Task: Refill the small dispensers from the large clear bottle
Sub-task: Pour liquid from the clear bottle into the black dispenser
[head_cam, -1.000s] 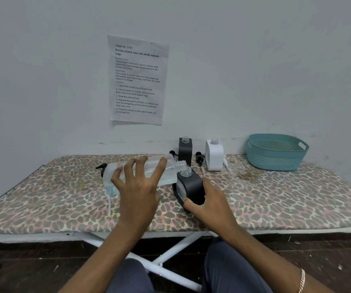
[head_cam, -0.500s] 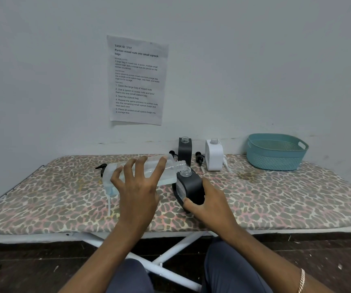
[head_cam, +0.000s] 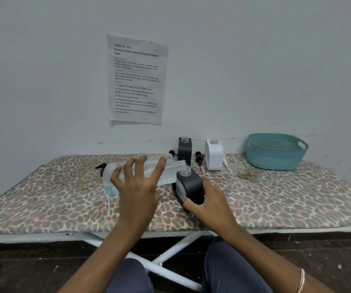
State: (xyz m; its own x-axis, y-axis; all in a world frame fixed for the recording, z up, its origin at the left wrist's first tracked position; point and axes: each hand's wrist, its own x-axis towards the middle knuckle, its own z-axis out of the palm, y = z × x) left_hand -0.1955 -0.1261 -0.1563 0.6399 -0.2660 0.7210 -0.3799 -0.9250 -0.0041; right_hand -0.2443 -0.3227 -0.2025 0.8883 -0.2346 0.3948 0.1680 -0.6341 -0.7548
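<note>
My left hand (head_cam: 137, 187) grips the large clear bottle (head_cam: 170, 170), which lies nearly level with its open threaded mouth just above the neck of a black dispenser (head_cam: 190, 185). That dispenser leans left on the ironing board (head_cam: 276, 197), and my right hand (head_cam: 209, 205) holds it round its lower right side. Clear liquid sits low along the bottle's belly. A second black dispenser (head_cam: 184, 149) and a white dispenser (head_cam: 213, 155) stand uncapped near the wall.
A teal basket (head_cam: 276, 152) sits at the board's back right. Black pump heads (head_cam: 199, 158) lie between the far dispensers, and another pump (head_cam: 100, 167) with a white tube (head_cam: 109, 199) lies left of the bottle. A printed sheet (head_cam: 136, 79) hangs on the wall.
</note>
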